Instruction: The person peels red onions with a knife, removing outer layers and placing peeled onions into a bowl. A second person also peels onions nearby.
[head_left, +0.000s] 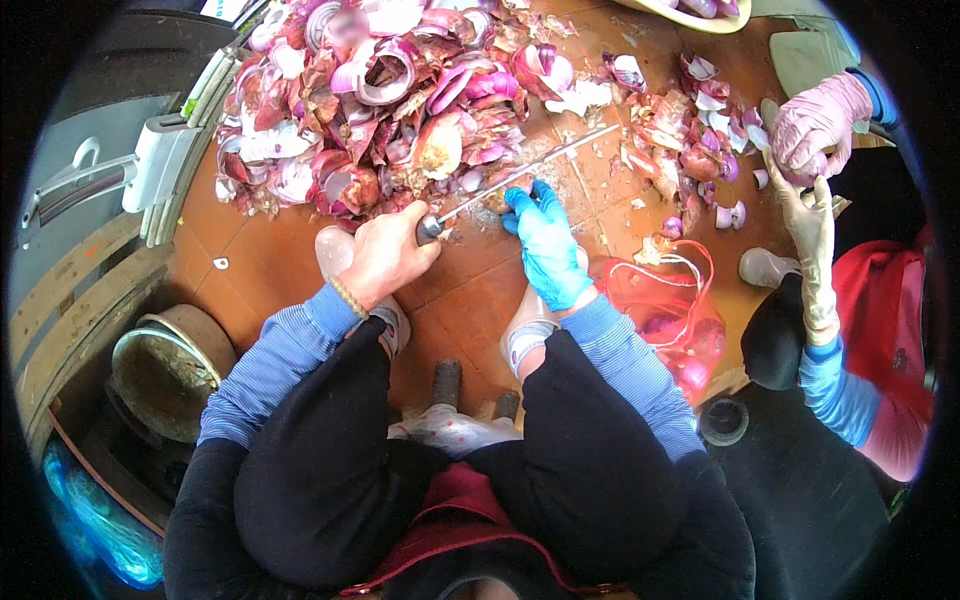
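Observation:
My bare left hand (390, 251) is closed around the dark handle of a long, thin metal tool (529, 169), perhaps a sharpening steel or a narrow blade, that points up and to the right. Beneath it, my right hand (547, 244), in a blue glove, has its fingertips at a brownish object (510, 187), partly hidden, that looks like an onion. Just beyond both hands lies a large heap of red onion skins and cut layers (375, 112) on the tiled floor (465, 262).
At right, a co-worker's gloved hands (810, 150) hold an onion above scattered peelings (675, 142). A red mesh bag (664, 315) with onions stands by my right arm. Nested buckets (176, 367) are at left. A yellowish basin (697, 15) holds onions at the top.

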